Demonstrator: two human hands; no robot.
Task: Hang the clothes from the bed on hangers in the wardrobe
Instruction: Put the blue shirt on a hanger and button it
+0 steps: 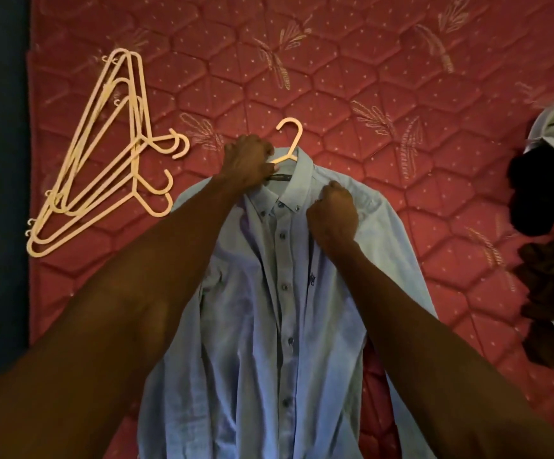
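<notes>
Red quilted mattress (351, 94); spare hangers (110, 160) near left edge, dark clothes pile (547, 246) at right edge. Light-blue buttoned shirt (285, 309) flat at near edge, hanger (290, 140) in collar. Left hand (247, 164) gripping hanger and collar; right hand (333, 212) clenched on shirt fabric.

Blue shirt (288, 293) flat on red mattress (401, 94), both hands at its collar, hanger (289, 140) half inside.

Two bare forearms, no sleeves visible up to frame edge. Left hand (247, 162) and right hand (333, 210): no gloves, rings, watch or bands seen at wrists. Nails not clear, light too dim. No other clothing in view.
</notes>
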